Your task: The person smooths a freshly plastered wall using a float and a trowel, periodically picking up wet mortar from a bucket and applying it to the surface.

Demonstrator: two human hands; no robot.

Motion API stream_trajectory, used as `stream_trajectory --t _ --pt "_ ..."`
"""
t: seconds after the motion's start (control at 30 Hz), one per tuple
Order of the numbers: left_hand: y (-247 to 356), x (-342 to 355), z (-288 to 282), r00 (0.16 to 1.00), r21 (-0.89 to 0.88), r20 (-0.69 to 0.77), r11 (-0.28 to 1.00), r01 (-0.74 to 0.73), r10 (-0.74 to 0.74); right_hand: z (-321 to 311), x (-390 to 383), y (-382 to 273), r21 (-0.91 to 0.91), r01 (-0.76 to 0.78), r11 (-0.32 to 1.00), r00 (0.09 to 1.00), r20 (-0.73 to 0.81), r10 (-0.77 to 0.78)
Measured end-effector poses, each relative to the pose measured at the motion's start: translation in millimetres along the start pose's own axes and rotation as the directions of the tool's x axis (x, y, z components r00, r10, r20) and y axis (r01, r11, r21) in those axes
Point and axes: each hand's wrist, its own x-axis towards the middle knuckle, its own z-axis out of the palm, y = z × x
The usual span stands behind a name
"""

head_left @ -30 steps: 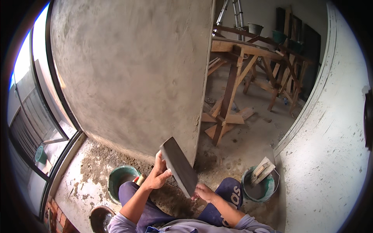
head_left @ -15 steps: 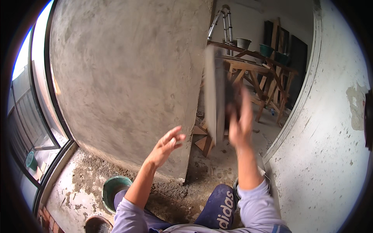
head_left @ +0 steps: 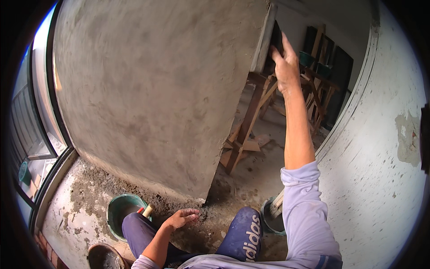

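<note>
My right hand is raised on an outstretched arm, gripping a plastering float from its dark back. The float's long pale board stands nearly upright at the upper right edge of the rough grey plastered wall; whether its whole face touches is hidden. Low down, my left hand hovers by my left knee with nothing in it, its fingers loosely stretched out. Just left of that knee sits a green bucket, with a tool's pale handle and a red one showing at its rim.
A brown bowl stands at the lower left. Beside my right knee is a dark bucket with a brush-like piece in it. Wooden trestles stand beyond the wall's edge. A spattered white wall closes the right; a framed window is left.
My right hand has carried the float up to the wall's upper right edge. My left hand has dropped from in front of the wall to beside my knee.
</note>
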Motion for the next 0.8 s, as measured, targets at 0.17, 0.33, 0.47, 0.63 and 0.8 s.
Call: stream_trajectory --t 0.17,0.33,0.47,0.63,0.8 --pt "-12.1 2.1 -7.7 0.999 0.095 0.054 0.995 -0.010 0.005 25.8 -135.0 44.0 -0.161 -0.168 0.972 0.985 0.016 0.173" --pt "-30.0 27.0 -10.1 0.988 0.276 0.156 0.960 -0.048 0.005 4.6 -265.3 107.8 -0.124 -0.452 0.883 0.887 0.040 0.460" --pt "-43.5 18.5 -19.8 0.995 0.429 0.099 0.902 -0.041 -0.002 4.7 -136.2 35.0 0.113 -0.293 0.949 0.947 -0.105 0.305" --pt "-31.0 26.4 -4.9 0.992 0.527 0.126 0.847 -0.073 0.007 -9.2 -19.9 11.5 0.095 -0.168 0.981 0.982 0.099 0.159" --pt "-35.5 19.7 -7.0 0.982 0.612 0.153 0.770 -0.181 0.109 27.2 -167.1 56.5 0.121 -0.408 0.905 0.913 0.045 0.406"
